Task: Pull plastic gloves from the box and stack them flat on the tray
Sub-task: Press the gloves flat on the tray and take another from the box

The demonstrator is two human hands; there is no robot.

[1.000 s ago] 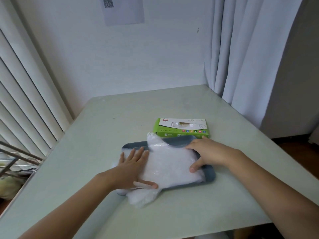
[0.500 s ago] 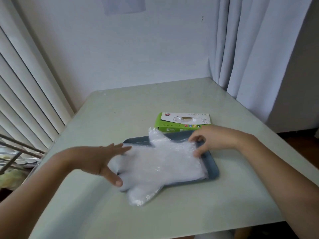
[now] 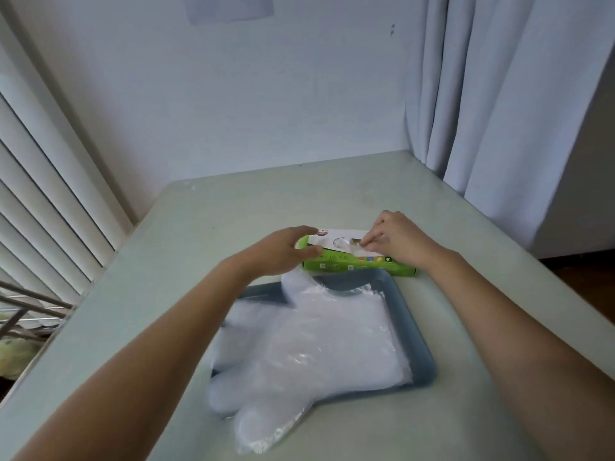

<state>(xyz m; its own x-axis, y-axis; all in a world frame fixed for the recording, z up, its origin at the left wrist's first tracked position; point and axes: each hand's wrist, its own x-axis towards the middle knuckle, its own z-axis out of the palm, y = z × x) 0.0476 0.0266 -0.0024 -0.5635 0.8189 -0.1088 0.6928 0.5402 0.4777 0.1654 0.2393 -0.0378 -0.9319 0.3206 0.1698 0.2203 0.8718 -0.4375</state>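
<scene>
Two hands in frame, head view only, both at the box (image 3: 359, 265).

- Box: green sides, white top with an oval opening. It lies flat on the table (image 3: 266, 201), just behind the far rim of the tray (image 3: 411, 331).
- Left hand (image 3: 279, 251): grips the box's left end, fingers curled over the top corner and thumb on the front face. The forearm passes over the tray's left side.
- Right hand (image 3: 396, 241): over the right half of the box top, fingertips (image 3: 364, 241) bunched together at the opening. The spot is blurred, so I cannot tell whether a glove is caught between them.
- The hands are apart, one at each end of the opening.
- Gloves (image 3: 316, 344): a stack of clear plastic gloves lying flat on the tray, cuffs toward the right rim. The thumb part reaches up over the far rim toward the box. The finger parts hang over the near-left corner onto the table.
- Tray: grey-blue, rectangular, shallow, on the table nearer the person than the box. Most of its floor is covered by the stack.

Surroundings: pale green table set in a corner. There is a white wall behind with a paper sheet (image 3: 229, 6) at the top edge. A light curtain (image 3: 499, 94) hangs at right and vertical blinds (image 3: 43, 194) at left. Thin metal bars (image 3: 30, 304) show beyond the table's left edge.
</scene>
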